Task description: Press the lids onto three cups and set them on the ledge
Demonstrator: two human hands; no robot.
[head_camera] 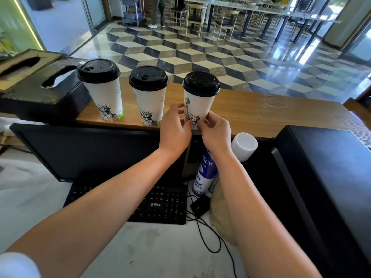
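Observation:
Three white paper cups with black lids stand in a row on the wooden ledge [261, 111]. The left cup [104, 93] and the middle cup [149, 101] stand free, each printed with a statue drawing. The right cup [198, 101] stands near the ledge's front edge with both hands on its lower part. My left hand [175, 127] wraps its left side, fingers on the wall. My right hand [215, 131] pinches its base from the right. All three lids sit flat on their rims.
A black tissue box [44, 93] fills the ledge's left end, close to the left cup. Below the ledge are a dark monitor [90, 151], a black keyboard [160, 205], a blue-and-white bottle [204, 173], an upturned white cup [244, 146] and cables. A black machine [325, 177] stands at the right.

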